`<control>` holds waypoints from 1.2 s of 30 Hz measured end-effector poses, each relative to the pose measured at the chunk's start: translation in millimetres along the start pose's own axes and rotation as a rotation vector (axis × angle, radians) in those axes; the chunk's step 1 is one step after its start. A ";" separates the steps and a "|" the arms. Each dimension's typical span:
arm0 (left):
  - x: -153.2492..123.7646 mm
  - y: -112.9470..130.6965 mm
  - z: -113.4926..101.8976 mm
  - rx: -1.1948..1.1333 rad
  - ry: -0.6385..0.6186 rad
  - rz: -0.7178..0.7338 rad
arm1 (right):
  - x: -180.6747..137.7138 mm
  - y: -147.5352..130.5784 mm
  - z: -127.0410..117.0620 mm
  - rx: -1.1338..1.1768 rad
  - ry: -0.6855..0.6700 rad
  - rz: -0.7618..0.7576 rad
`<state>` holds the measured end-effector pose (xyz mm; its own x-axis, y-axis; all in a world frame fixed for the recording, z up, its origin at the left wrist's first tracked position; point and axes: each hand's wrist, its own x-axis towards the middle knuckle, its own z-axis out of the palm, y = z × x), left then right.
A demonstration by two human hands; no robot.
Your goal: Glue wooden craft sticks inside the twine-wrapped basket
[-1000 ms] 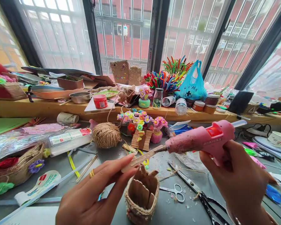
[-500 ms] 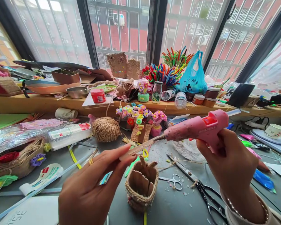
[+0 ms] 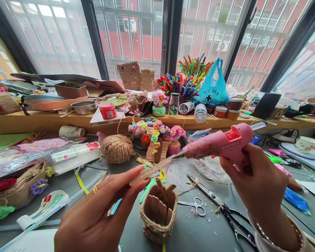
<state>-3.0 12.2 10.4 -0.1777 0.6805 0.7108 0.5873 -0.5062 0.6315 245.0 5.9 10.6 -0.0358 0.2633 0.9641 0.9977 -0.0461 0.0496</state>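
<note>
Between thumb and fingers, my left hand (image 3: 99, 210) pinches one end of a flat wooden craft stick (image 3: 154, 167), tilted up to the right. My right hand (image 3: 257, 175) is wrapped round the handle of a pink hot glue gun (image 3: 220, 145), a clear glue stick (image 3: 259, 126) poking out of its back. The gun's nozzle meets or nearly meets the stick's far end. Below them, a small twine-wrapped basket (image 3: 159, 229) stands on the table, with craft sticks (image 3: 157, 206) inside it.
Small scissors (image 3: 195, 205) and large black-handled shears (image 3: 225, 206) lie right of the basket. Behind are a ball of twine (image 3: 117, 148) and crocheted-looking flowers (image 3: 154, 127). A wooden ledge (image 3: 136, 120) under the windows bears jars, pipe cleaners (image 3: 183, 82) and a blue bag (image 3: 212, 87).
The view has shifted slightly. My left hand has moved a little left and down with the craft stick. The glue gun stays close to the stick's far end.
</note>
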 end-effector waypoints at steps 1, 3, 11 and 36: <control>0.2 -0.2 0.2 0.005 0.003 0.002 | 0.1 0.2 0.3 -0.005 0.004 -0.005; 0.8 -0.6 0.4 0.014 -0.003 0.010 | 0.2 1.0 1.0 -0.012 0.010 -0.008; 1.7 -3.6 -3.1 0.091 0.011 0.047 | 0.4 3.1 -0.7 -0.010 -0.006 0.025; -6.1 -7.2 15.5 -0.179 -0.188 0.130 | -4.1 -12.2 -19.0 0.020 -0.050 0.190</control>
<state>6.1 19.9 -3.3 0.0491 0.6819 0.7298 0.4443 -0.6693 0.5955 231.9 -12.8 11.0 0.1561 0.2992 0.9413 0.9871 -0.0805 -0.1381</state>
